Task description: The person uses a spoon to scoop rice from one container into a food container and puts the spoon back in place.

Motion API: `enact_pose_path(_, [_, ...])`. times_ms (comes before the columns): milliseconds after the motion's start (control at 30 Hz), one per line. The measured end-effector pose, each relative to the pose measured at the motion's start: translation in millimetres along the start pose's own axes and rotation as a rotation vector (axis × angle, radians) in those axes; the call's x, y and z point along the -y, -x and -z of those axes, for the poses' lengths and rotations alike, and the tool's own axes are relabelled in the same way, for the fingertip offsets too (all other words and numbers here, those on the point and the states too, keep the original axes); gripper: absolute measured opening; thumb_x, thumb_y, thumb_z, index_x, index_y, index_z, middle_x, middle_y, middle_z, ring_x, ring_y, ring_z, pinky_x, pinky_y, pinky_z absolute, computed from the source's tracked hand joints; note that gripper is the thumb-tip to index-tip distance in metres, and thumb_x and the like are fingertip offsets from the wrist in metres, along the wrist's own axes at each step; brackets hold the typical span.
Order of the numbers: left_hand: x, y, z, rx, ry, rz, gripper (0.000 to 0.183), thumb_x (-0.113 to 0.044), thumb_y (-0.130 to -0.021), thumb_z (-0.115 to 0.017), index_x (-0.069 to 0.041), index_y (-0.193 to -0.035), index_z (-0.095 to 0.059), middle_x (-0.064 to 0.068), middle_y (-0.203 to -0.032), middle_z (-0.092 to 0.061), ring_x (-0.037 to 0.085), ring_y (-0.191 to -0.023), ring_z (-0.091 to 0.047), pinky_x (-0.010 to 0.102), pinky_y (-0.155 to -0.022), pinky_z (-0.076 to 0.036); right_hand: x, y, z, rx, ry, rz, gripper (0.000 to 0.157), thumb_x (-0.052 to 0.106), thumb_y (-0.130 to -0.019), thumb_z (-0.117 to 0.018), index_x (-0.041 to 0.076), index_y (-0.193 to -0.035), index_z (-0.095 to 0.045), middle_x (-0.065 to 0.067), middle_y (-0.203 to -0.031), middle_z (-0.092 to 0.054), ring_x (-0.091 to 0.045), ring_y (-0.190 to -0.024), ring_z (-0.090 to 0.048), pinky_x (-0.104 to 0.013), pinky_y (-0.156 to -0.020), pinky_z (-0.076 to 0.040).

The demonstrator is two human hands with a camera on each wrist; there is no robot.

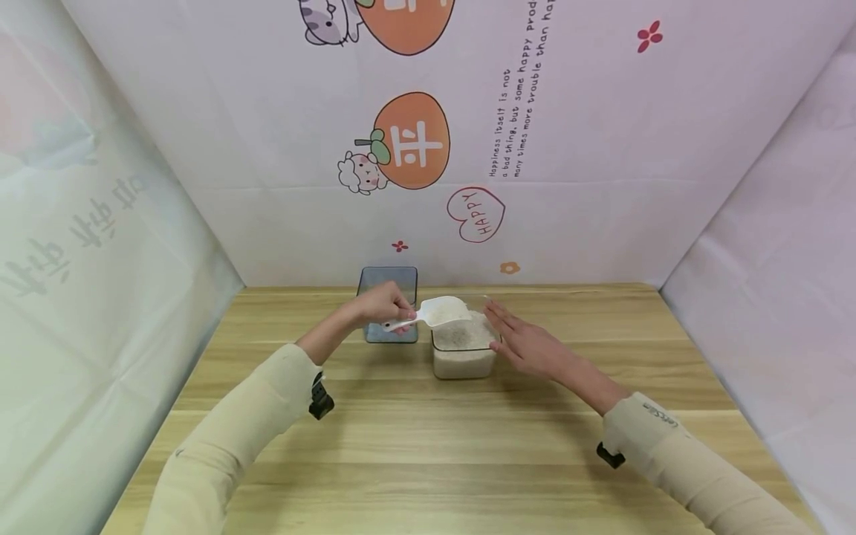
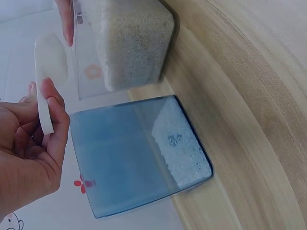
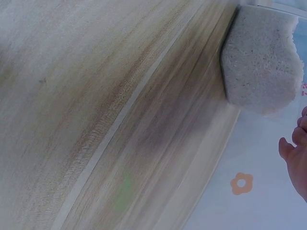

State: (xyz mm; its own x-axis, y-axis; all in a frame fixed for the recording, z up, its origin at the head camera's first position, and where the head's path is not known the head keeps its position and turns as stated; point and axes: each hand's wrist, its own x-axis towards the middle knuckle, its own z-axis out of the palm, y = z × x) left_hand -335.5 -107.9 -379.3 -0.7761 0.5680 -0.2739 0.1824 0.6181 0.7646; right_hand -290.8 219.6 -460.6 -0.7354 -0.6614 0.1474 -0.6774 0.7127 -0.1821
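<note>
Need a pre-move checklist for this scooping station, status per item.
1. Left hand grips the white plastic scoop by its handle: ok.
2. Scoop clear of the rim of the clear, square-sided container: ok, left wrist view shows a gap.
3. Clear container upright on the light wood-grain table: ok.
4. Right hand actually bracing that container: cannot tell; straight fingers at its right rim, contact unclear.
5. Blue-tinted, see-through container upright, with room left: ok, white grains only near its bottom.
6. Scoop's load level: cannot tell.
</note>
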Motion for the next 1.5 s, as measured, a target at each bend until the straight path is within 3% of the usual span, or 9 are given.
enact_pose_path(400, [2.0, 8.4, 7.1, -0.024, 0.031, 0.017, 0.023, -0.004, -0.099, -0.058, 0.013, -0.109, -0.071, 0.024, -0.097, -0.073, 0.013, -0.065, -0.068, 0.035, -0.071, -0.060, 1, 1, 0.7, 0.012, -0.007, -0.006, 0.064, 0.033, -0.107, -0.043, -0.002, -0.157, -0.020, -0.017, -0.166, -0.015, -0.033, -0.152, -0.024, -0.050, -0.114, -0.037])
enact_pose_path(600, [5.8, 12.9, 12.0, -0.042, 0.048, 0.016, 0.023, -0.004, -0.098, -0.059, 0.014, -0.106, -0.071, 0.029, -0.102, -0.071, 0.011, -0.063, -0.067, 0.023, -0.061, -0.055, 1, 1, 0.4, 0.006, -0.002, -0.003, 0.064, 0.033, -0.107, -0.043, -0.002, -0.156, -0.020, -0.017, -0.166, -0.015, -0.033, -0.152, -0.024, -0.050, -0.114, -0.038])
enact_pose_path(800, [8.7, 17.6, 19.0, -0.054, 0.044, 0.030, 0.023, -0.004, -0.099, -0.058, 0.012, -0.107, -0.071, 0.030, -0.110, -0.069, 0.008, -0.064, -0.067, 0.027, -0.068, -0.059, 1, 1, 1.8, -0.002, 0.009, 0.004, 0.064, 0.032, -0.107, -0.043, -0.003, -0.155, -0.023, -0.018, -0.165, -0.017, -0.034, -0.151, -0.025, -0.050, -0.114, -0.037])
enact_pose_path(1033, [13.1, 27.1, 29.4, -0.080, 0.044, 0.063, 0.023, -0.005, -0.100, -0.056, 0.011, -0.105, -0.072, 0.018, -0.094, -0.073, 0.012, -0.067, -0.069, 0.028, -0.068, -0.059, 1, 0, 4.9, -0.007, 0.043, 0.024, 0.063, 0.032, -0.107, -0.045, -0.006, -0.154, -0.026, -0.020, -0.164, -0.020, -0.036, -0.150, -0.027, -0.051, -0.116, -0.034])
enact_pose_path(1300, [23.5, 40.9, 42.8, -0.115, 0.039, 0.083, 0.026, -0.006, -0.102, -0.054, 0.014, -0.105, -0.071, 0.022, -0.096, -0.072, 0.009, -0.065, -0.066, 0.025, -0.064, -0.055, 0, -2, 4.0, -0.003, 0.078, 0.033, 0.064, 0.032, -0.106, -0.046, -0.006, -0.154, -0.027, -0.022, -0.163, -0.023, -0.036, -0.149, -0.029, -0.051, -0.115, -0.036])
enact_pose_path(1500, [34.1, 47.4, 50.6, -0.143, 0.047, 0.093, 0.025, -0.004, -0.101, -0.054, 0.016, -0.106, -0.070, 0.010, -0.082, -0.070, 0.008, -0.063, -0.064, 0.022, -0.059, -0.052, 0, -2, 4.8, -0.007, 0.099, 0.046, 0.064, 0.031, -0.105, -0.048, -0.006, -0.153, -0.028, -0.024, -0.161, -0.027, -0.039, -0.146, -0.034, -0.051, -0.113, -0.039])
